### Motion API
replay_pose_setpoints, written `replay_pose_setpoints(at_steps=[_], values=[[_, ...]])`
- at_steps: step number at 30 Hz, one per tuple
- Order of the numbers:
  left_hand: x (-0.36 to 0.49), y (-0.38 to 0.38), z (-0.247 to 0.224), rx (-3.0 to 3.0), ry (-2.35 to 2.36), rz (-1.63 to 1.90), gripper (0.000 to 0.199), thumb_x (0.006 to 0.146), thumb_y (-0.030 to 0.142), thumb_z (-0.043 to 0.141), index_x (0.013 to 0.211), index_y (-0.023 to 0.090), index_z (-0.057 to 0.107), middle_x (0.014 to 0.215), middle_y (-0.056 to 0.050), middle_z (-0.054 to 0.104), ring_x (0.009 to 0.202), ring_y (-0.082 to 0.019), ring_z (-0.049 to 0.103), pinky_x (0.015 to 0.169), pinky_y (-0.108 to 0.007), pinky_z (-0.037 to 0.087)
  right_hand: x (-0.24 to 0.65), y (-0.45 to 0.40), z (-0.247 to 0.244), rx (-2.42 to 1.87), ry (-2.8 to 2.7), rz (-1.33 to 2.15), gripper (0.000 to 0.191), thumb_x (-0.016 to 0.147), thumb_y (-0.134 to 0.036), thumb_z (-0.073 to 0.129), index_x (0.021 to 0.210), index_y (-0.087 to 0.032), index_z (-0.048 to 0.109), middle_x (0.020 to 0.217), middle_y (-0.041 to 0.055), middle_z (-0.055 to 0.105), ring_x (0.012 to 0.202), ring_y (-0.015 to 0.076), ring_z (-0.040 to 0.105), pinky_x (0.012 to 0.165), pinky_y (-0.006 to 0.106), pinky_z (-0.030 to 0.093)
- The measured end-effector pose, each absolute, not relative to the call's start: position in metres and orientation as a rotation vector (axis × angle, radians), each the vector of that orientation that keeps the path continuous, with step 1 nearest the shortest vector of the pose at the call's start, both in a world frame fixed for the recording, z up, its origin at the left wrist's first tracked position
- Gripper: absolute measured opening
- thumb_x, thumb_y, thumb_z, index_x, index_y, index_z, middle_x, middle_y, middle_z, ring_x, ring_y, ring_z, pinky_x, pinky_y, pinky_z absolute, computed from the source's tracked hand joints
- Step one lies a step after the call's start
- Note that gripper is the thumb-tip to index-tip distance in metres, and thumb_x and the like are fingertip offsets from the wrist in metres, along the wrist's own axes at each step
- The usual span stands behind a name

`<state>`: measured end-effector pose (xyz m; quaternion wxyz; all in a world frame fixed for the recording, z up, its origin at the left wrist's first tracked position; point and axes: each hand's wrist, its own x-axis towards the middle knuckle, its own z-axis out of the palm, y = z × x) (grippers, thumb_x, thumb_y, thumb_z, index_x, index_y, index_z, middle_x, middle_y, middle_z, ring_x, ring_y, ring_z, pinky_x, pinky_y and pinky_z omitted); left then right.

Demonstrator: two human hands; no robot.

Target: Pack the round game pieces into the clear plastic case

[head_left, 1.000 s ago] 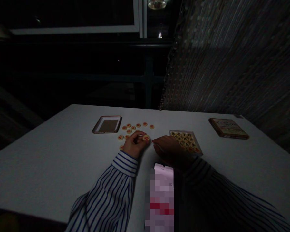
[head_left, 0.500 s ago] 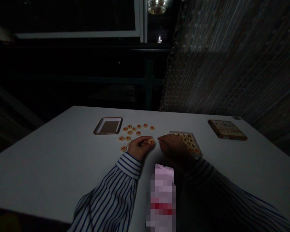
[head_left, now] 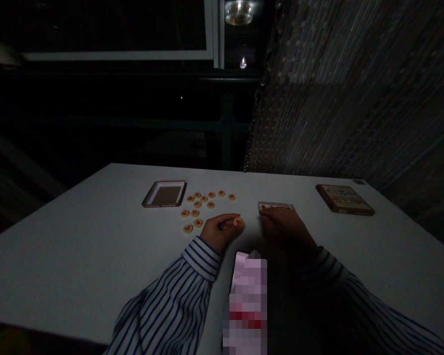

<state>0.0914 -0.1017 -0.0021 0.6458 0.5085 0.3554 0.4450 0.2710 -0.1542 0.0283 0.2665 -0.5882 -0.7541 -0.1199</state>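
White table (head_left: 77, 246), dim. Left hand (head_left: 218, 232) pinches piece (head_left: 238, 222). Right hand (head_left: 286, 228) covers most of tray (head_left: 276, 203), other pieces (head_left: 277, 207) inside; grip unclear. Box (head_left: 166, 196) open.

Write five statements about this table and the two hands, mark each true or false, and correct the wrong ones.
1. The left hand holds a round piece marked in red. True.
2. The right hand is wrapped around the phone. False: that hand partly hides the tray from view, and the phone lies on the white table.
3. Loose pieces lie to the right of the open box. True.
4. The closed box lies to the left of the open box. False: it lies towards the right end of the table.
5. The left sleeve is striped. True.
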Motion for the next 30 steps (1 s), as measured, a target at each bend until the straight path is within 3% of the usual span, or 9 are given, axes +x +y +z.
replay_pose_setpoints(at_steps=[13, 26, 30], values=[[0.100, -0.103, -0.005, 1.161, 0.793, 1.030, 0.033, 0.051, 0.022, 0.074, 0.079, 0.012, 0.058, 0.059, -0.001, 0.064, 0.050, -0.007, 0.054, 0.049, -0.018, 0.041, 0.283, -0.156, 0.013, -1.632, -2.011, -0.426, 0.025, 0.080, -0.022, 0.041, 0.087, -0.016, 0.064, 0.083, 0.0080, 0.067, 0.078, 0.0183, 0.058, 0.072, 0.030, 0.037], [0.128, -0.090, 0.027, 1.146, 0.735, 1.030, 0.032, 0.052, 0.020, 0.073, 0.081, 0.014, 0.059, 0.063, 0.000, 0.065, 0.059, -0.010, 0.058, 0.059, -0.021, 0.043, 0.291, -0.153, 0.003, -1.553, -1.933, -0.529, 0.027, 0.082, -0.024, 0.040, 0.085, -0.016, 0.065, 0.079, 0.0068, 0.067, 0.073, 0.0167, 0.057, 0.070, 0.029, 0.036], [0.141, -0.086, 0.029, 1.135, 0.754, 1.084, 0.029, 0.054, 0.019, 0.071, 0.081, 0.014, 0.060, 0.060, 0.001, 0.063, 0.057, -0.008, 0.056, 0.056, -0.019, 0.041, 0.293, -0.153, 0.007, -1.591, -1.973, -0.503, 0.027, 0.082, -0.025, 0.039, 0.085, -0.016, 0.064, 0.078, 0.0064, 0.067, 0.070, 0.0163, 0.056, 0.066, 0.028, 0.035]])
